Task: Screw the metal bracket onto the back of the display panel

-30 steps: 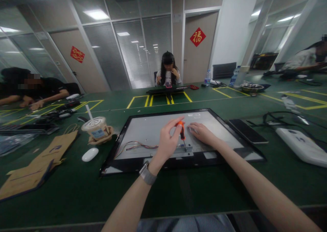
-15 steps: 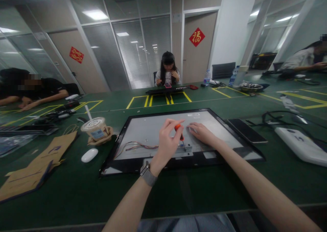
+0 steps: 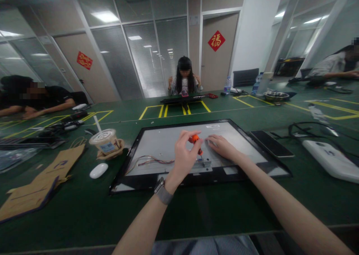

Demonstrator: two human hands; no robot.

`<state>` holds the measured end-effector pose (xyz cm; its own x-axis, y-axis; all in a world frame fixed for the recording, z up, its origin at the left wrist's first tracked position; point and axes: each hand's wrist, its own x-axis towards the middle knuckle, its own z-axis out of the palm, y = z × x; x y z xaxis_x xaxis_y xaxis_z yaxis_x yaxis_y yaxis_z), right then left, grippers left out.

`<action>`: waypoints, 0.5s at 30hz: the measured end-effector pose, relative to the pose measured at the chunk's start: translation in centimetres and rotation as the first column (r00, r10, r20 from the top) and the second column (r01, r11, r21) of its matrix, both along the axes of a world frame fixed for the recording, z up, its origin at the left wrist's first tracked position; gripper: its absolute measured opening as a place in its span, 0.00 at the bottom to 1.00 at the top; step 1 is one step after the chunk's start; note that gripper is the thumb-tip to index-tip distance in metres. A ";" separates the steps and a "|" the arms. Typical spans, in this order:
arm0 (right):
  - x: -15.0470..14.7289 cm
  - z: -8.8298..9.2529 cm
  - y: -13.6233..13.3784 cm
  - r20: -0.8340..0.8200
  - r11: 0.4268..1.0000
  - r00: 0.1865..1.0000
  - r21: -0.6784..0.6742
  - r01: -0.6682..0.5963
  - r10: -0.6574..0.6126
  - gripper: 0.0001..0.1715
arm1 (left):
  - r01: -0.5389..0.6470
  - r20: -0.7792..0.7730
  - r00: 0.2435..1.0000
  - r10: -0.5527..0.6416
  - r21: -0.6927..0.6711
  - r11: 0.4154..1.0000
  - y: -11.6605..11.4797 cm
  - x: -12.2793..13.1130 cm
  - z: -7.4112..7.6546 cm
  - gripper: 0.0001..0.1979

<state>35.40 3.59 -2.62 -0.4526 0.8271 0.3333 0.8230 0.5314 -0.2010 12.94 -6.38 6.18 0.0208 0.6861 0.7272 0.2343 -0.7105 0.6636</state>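
Note:
My left hand (image 3: 185, 150) is closed around the orange handle of a screwdriver (image 3: 196, 139), thumb and fingers pinching it. The screwdriver's shaft slants down to a small metal bracket (image 3: 206, 164) near the front edge of a flat display panel (image 3: 157, 141). The panel lies on the table, with a pale grey back and a black frame. Resting on the panel, my right hand (image 3: 221, 146) has its fingers stretched out and holds nothing. A bundle of thin wires (image 3: 151, 160) runs across the panel to the left of the bracket. Whether the tip sits in a screw cannot be seen.
Left of the panel are an iced drink cup (image 3: 105, 141) in a cardboard holder, a white mouse (image 3: 98, 170) and a brown paper bag (image 3: 47, 180). To the right lie a black phone (image 3: 271, 143), cables and a white device (image 3: 331, 159). Other people sit around the green table.
The screwdriver's handle has turned and tilted slightly in my left hand, showing more orange. My right hand has stayed in place. The person opposite has raised both hands outward.

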 end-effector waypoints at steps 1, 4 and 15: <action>0.0 0.0 0.0 0.003 1.000 1.000 -0.002 0.001 -0.001 0.21 | -0.013 0.013 1.000 0.014 -0.010 1.000 0.0 0.0 0.0 0.07; 0.0 0.0 0.1 0.007 1.000 1.000 -0.001 -0.006 0.006 0.21 | 0.006 0.043 0.999 -0.004 -0.047 0.999 0.2 0.0 0.0 0.06; 0.0 0.4 -0.3 0.002 1.000 1.000 -0.010 -0.011 0.011 0.21 | 0.204 0.116 0.975 -0.189 -0.130 0.970 0.2 -0.2 0.1 0.12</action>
<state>35.41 3.31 -2.22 -0.4622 0.8254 0.3243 0.8175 0.5383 -0.2048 12.71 -6.13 6.30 0.0961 0.7710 0.6296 0.0251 -0.6342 0.7728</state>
